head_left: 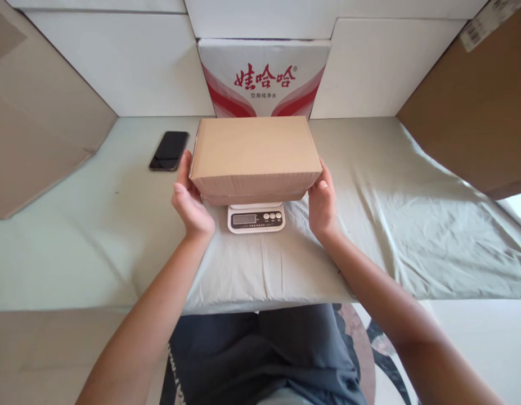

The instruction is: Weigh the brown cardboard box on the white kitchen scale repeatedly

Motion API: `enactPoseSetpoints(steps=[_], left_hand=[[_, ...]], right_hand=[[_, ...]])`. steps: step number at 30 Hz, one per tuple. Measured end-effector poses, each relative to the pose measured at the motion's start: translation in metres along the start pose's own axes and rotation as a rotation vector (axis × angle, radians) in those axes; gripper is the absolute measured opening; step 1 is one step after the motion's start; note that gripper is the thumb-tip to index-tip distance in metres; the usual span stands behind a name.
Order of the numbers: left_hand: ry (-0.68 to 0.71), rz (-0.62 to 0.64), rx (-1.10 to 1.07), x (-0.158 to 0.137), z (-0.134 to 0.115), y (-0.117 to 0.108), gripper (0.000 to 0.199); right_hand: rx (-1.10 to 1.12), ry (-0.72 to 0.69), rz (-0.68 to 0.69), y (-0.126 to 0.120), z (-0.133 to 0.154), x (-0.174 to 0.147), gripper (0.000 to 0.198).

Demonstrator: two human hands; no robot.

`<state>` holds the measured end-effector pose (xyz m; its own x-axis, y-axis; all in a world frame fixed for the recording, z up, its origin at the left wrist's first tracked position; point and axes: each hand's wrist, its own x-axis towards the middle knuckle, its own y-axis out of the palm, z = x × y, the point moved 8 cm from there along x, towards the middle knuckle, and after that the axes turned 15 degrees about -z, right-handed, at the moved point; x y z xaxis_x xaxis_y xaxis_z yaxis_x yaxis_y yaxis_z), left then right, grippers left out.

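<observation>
A closed brown cardboard box is held between my two hands, on or just over a white digital kitchen scale. Whether it rests on the scale's platform cannot be made out, since the box hides that part. My left hand presses against the box's left side, thumb towards me. On the opposite side, my right hand grips the right end, its fingers partly hidden behind the box. The scale's front panel shows a display that looks blank and several round buttons.
A black smartphone lies left of the box on the pale green cloth. Behind stands a white and red carton among white panels. Large brown cardboard pieces flank the table at left and right.
</observation>
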<state>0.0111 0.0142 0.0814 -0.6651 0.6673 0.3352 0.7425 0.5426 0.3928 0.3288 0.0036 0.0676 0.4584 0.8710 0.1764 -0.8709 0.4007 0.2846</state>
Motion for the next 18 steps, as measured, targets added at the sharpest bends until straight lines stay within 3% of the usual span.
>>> enactPoseSetpoints(steps=[5, 14, 18], left_hand=[[-0.007, -0.011, -0.088, 0.000, 0.002, -0.004, 0.065], [-0.006, -0.022, 0.020, 0.000, 0.002, -0.001, 0.094], [0.004, -0.029, 0.029, 0.002, 0.005, -0.002, 0.097]], right_hand=[[-0.015, 0.001, -0.013, 0.001, 0.003, 0.000, 0.084], [0.002, -0.013, 0.020, -0.001, -0.005, 0.003, 0.080], [0.015, -0.012, 0.017, -0.003, -0.011, 0.006, 0.082]])
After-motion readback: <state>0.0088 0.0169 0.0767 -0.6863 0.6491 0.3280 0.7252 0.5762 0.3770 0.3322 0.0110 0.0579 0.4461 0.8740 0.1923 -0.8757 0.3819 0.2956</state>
